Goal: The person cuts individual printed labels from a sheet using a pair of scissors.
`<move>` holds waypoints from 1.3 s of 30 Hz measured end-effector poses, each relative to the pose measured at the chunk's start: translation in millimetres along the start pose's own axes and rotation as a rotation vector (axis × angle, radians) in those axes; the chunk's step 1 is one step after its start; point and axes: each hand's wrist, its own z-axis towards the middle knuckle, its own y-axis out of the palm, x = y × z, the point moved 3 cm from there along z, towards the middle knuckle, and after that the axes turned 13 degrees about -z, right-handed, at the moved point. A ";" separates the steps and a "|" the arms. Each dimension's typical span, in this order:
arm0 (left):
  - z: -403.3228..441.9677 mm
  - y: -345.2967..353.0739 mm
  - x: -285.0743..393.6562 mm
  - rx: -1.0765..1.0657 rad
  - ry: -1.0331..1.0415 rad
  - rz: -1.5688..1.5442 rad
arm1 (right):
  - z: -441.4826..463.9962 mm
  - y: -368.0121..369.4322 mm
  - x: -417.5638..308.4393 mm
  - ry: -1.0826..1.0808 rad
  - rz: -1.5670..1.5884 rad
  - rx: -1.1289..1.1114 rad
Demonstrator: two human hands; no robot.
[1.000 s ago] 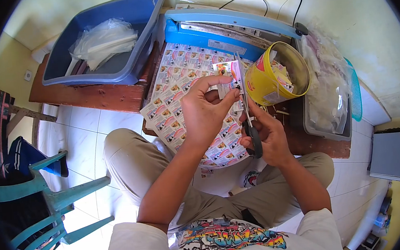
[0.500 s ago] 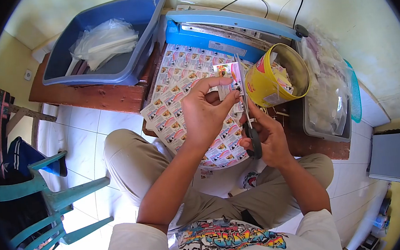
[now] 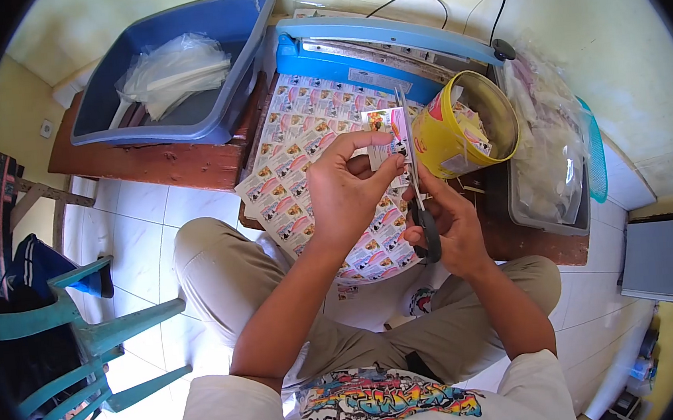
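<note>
Between the thumb and fingers of my left hand (image 3: 350,185) is a small printed label piece (image 3: 383,120). My right hand (image 3: 452,228) is wrapped round the black handles of a pair of scissors (image 3: 428,234), whose blades point up along the right edge of the piece. Under both hands lie large sheets of repeated printed labels (image 3: 284,202). Just right of the blades, a yellow tub (image 3: 435,133) leans to one side with cut paper pieces (image 3: 472,130) inside.
A blue paper cutter (image 3: 364,71) stands behind the sheets. A blue basin (image 3: 221,128) with plastic bags sits on the wooden bench (image 3: 188,163) at the left. A grey bin (image 3: 550,227) of clear bags is at the right. A green chair (image 3: 91,335) stands lower left.
The scissor blades look slightly more apart at the tips than before. My hands and the label piece have barely moved.
</note>
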 end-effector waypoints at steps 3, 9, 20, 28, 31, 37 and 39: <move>0.0 -0.2 -2.4 -0.003 0.000 0.003 | -0.3 0.1 0.6 0.004 0.004 0.006; -0.5 1.0 -1.3 0.001 0.004 0.016 | -2.0 0.5 2.2 0.024 -0.010 0.007; -1.4 -1.0 -2.8 -0.010 -0.044 0.112 | 0.6 -3.3 0.3 0.010 -0.013 0.021; -2.5 -0.6 -5.1 -0.012 -0.021 0.082 | 1.3 -2.9 -0.5 -0.013 -0.034 0.039; -1.6 -0.8 -4.5 -0.022 -0.019 0.077 | 1.5 -1.6 -0.2 -0.027 -0.040 0.051; -2.7 -0.4 -6.5 -0.031 -0.036 0.084 | 0.6 -2.4 1.7 -0.006 -0.003 0.045; -3.2 0.8 -5.7 -0.033 -0.017 0.076 | 0.3 -2.2 1.5 -0.005 0.002 0.038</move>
